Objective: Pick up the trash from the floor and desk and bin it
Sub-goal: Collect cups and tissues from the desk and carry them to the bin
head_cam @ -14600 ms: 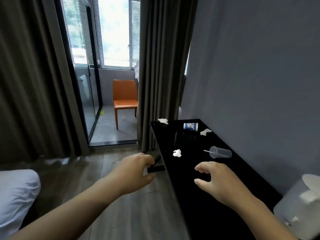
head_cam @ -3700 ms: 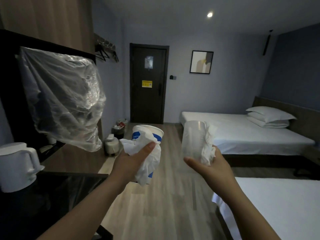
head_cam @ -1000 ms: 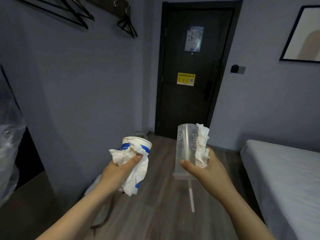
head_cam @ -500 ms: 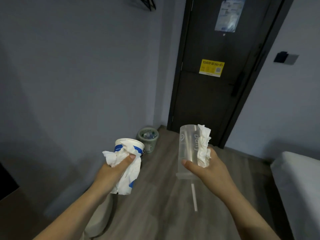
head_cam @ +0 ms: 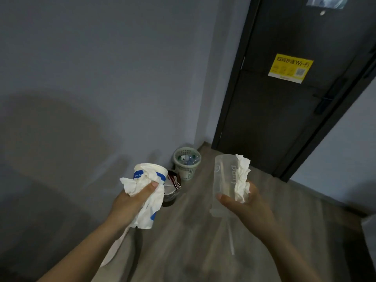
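L hand point(head_cam: 131, 202), near, low centre-left: fingers and thumb curled round a paper cup point(head_cam: 150, 173), white w/ blue band and small print, mouth up and tilted. A crumpled white tissue point(head_cam: 140, 185) is pressed against the cup's side under the thumb and trails down past the cup base. R hand point(head_cam: 245, 207), same depth, centre-right: thumb and fingers wrapped round a clear plastic cup point(head_cam: 223, 181), frosted-looking, faint lettering on the wall, held roughly upright. A second tissue wad point(head_cam: 242, 179) is pinched against its right side and sticks up above the rim. A thin pale straw point(head_cam: 231, 240) hangs below this cup. Both loads are in the air over grey wood-look floor point(head_cam: 193, 241). Just beyond L cup, partly hidden by it: a dark bin point(head_cam: 173, 197) on the floor, red/white scraps at its top. Behind that, in the wall corner: a pale green basket bin point(head_cam: 187, 166), bottles inside. Farthest: dark door point(head_cam: 284, 119) w/ yellow Wi-Fi sticker point(head_cam: 290, 68), grey wall point(head_cam: 101, 78) to its left.
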The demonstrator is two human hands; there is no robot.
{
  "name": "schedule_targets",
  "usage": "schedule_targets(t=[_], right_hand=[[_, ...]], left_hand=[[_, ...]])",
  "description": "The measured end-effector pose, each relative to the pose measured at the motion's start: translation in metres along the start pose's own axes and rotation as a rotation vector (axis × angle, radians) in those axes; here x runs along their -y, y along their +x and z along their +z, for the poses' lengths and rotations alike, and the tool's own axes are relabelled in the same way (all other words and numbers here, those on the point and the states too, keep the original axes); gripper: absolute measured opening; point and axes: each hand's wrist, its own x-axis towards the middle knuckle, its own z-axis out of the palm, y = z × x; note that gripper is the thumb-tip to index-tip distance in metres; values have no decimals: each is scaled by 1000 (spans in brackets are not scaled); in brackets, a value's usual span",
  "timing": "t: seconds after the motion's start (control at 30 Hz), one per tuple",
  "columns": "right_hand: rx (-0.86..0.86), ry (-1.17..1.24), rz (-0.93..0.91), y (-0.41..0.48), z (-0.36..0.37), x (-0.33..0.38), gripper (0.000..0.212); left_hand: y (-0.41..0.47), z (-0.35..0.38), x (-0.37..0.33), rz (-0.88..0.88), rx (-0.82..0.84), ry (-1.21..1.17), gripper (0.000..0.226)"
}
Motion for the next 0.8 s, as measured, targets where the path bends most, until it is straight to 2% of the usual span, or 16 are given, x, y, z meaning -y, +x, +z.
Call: schedule_targets(t=[0.13, 0.2, 0.3, 0.47, 0.8], right_hand=[[51, 9, -18, 86, 3, -9, 46], [81, 19, -13, 133, 3, -12, 49], [140, 3, -16, 199, 5, -17, 50], [209, -23, 41, 289, 23, -32, 58], [261, -62, 196, 407, 105, -56, 61]], left_hand=[[65, 31, -8, -22, -63, 21, 68], [99, 47, -14, -22, -97, 57, 74], [144, 69, -22, -43, -59, 66, 76], [207, 95, -22, -103, -94, 77, 57], [349, 102, 6, -273, -136, 139, 28]])
